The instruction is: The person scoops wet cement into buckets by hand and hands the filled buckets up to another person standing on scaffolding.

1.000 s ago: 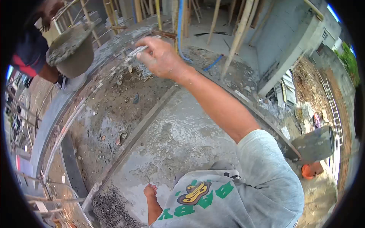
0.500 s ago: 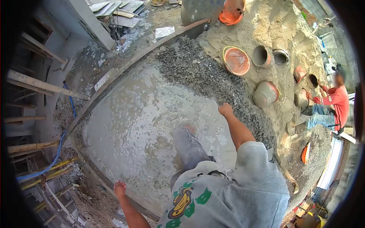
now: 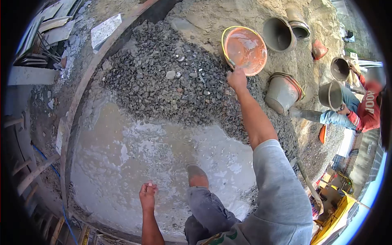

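One step apparently in hand: gripping the yellow-handled, round orange plastic bucket [image 3: 248, 47], upper right of centre, with right hand [image 3: 237, 79]; holding left hand [image 3: 148, 193] half-open, seemingly empty, lower centre. Likely calls for a firm hold.

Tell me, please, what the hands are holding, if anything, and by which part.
The right hand grips the orange bucket by its yellow handle; the left hand looks empty.

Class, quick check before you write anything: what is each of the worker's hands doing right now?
Left hand: fingers partly curled, nothing visible in it; open or closed cannot be told.
Right hand: closed on the yellow handle of the orange bucket.
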Demonstrator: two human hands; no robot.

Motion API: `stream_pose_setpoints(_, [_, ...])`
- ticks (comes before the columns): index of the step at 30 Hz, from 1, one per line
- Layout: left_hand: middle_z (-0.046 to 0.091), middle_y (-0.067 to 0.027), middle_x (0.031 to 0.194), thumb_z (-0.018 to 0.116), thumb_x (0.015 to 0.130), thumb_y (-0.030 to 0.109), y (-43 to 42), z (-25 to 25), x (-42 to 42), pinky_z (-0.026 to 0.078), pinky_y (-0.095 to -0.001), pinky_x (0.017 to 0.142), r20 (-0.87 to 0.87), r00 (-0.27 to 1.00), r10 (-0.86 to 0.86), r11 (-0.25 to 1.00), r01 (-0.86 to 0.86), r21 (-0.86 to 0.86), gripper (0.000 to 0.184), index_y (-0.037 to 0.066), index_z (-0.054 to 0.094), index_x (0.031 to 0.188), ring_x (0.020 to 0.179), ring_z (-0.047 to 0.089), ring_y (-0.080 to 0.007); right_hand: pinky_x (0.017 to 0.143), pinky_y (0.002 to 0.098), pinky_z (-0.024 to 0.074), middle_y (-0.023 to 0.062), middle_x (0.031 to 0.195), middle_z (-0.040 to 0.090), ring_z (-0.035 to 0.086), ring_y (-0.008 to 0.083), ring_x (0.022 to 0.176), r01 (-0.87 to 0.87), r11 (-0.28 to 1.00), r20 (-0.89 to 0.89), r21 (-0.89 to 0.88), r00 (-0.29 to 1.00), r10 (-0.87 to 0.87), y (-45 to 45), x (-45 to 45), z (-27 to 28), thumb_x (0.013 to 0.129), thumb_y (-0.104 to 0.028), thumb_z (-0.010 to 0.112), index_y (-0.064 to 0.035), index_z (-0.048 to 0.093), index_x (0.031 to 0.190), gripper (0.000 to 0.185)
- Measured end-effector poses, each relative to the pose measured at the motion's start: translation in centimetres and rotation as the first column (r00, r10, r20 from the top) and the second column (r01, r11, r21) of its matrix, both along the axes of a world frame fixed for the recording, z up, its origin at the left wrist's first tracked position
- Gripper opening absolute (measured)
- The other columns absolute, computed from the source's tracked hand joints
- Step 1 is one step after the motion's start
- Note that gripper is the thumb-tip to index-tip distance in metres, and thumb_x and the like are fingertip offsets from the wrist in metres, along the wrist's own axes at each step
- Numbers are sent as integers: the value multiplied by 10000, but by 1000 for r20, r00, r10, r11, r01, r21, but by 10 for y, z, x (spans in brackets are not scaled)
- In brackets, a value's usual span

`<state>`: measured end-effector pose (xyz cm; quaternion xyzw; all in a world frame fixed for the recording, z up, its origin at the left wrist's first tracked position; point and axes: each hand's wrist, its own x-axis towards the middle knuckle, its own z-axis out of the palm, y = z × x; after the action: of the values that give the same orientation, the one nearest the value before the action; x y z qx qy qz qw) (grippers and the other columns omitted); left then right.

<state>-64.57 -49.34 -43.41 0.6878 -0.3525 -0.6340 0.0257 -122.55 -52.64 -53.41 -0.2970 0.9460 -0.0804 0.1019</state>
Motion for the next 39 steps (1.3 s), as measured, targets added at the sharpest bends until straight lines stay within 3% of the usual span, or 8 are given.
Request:
stream_pose_setpoints(11, [615,-58,854,514,894,325,-96,-43,-44,427,-264,712,87,988,-125,989,131,-68,308,31,568,968,786,568,-119,688,443,489,179,826,614,611,351,775,-174,981,-85,89,980,182,-31,10,-12,755,-119,550,-92,588,937,188])
stream_pose_setpoints(17, [465,-167,1271,476,914,379,-147,24,-130,314,-344,1001,-259,934,-246,922,144,-359,550,-10,388,1293,1189,427,-223,613,453,451,173,752,573,572,356,730,-561,820,106,-114,814,571,-15,173,166,664,-29,568,-28,553,854,190])
stream_pose_setpoints(21, [633,-124,949,356,933,461,-115,91,-164,359,-335,940,-673,702,-233,969,111,-219,568,-31,517,1166,1005,542,-178,727,444,452,167,864,580,566,359,790,-743,656,361,-133,580,730,17,291,173,688,-38,608,-4,552,949,269])
stream_pose_setpoints(25, [464,7,541,466,895,466,-75,108,-126,359,-242,442,-458,864,210,971,-240,-8,453,37,608,863,478,451,-72,837,412,413,191,923,550,543,376,894,-643,692,367,-329,588,721,52,322,223,732,-147,681,29,508,1070,419])
stream_pose_setpoints(33, [637,-76,784,433,926,396,-10,56,-34,452,-278,714,-493,752,438,809,-569,-148,432,7,621,933,750,578,-138,1034,454,233,277,1277,323,311,368,1205,-661,733,347,-163,656,670,34,383,145,647,-300,783,40,160,1377,1017])
stream_pose_setpoints(34, [637,-79,797,436,926,391,-6,63,-17,452,-276,713,-514,742,430,790,-585,-185,425,9,622,942,754,578,-136,935,433,383,275,1284,341,434,339,1102,-716,693,149,-82,679,719,39,381,121,673,-251,753,50,146,1376,977])
stream_pose_setpoints(37, [639,-81,833,455,926,354,24,53,29,451,-271,728,-584,649,487,690,-696,-199,380,18,622,981,781,573,-125,538,268,476,189,1140,502,580,212,758,88,994,731,63,674,-106,35,425,87,750,-241,648,-58,216,1400,801])
stream_pose_setpoints(39, [640,-74,845,465,924,349,49,23,58,449,-265,742,-553,652,519,580,-744,-332,372,17,622,983,797,571,-113,571,302,473,188,1133,514,578,216,792,-311,948,781,67,607,144,19,451,41,766,-250,633,-103,257,1399,751])
